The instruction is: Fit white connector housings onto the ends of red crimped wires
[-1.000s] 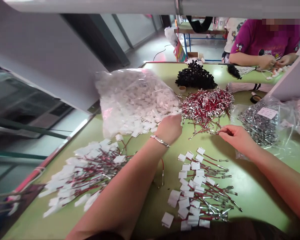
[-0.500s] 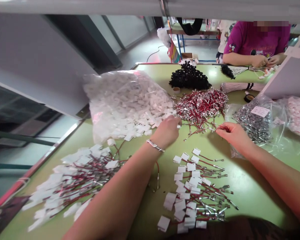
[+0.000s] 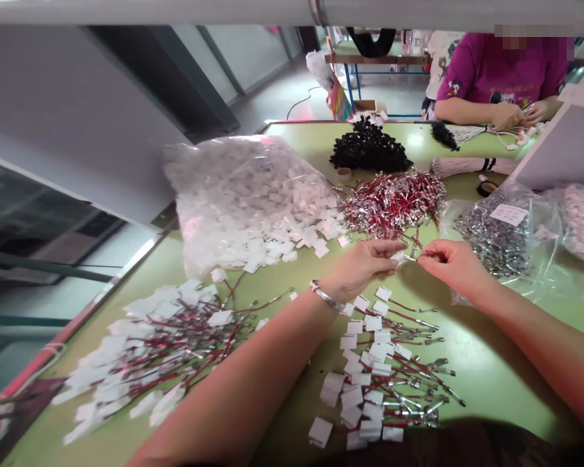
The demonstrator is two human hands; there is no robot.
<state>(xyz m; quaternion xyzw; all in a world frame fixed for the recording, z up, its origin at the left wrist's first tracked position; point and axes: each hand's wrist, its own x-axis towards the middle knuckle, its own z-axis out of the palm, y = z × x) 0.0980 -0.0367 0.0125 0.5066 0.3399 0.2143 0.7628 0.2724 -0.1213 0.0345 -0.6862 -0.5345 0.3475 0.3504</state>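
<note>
My left hand [image 3: 370,264] is closed on a small white plastic connector housing [image 3: 399,258], held between thumb and fingers. Just to its right, my right hand [image 3: 442,259] pinches a short red wire with a metal terminal [image 3: 409,259] whose tip meets the housing; whether it is inside, I cannot tell. Beyond the hands lies a heap of loose red wires with metal terminals [image 3: 394,204]. A clear bag of white housings [image 3: 253,201] spills open behind my left hand. Nearer me, red wires fitted with white housings [image 3: 377,353] lie in a rough column.
A larger pile of housed red wires [image 3: 160,344] covers the left of the green table [image 3: 496,376]. Black parts [image 3: 370,146] are heaped at the back. Bagged metal terminals [image 3: 496,230] lie right. A co-worker [image 3: 506,78] handles white wires across the table.
My left hand has moved right from the edge of the white housings, bringing one housing to the wire in my right hand. My right hand has stayed nearly in place.
</note>
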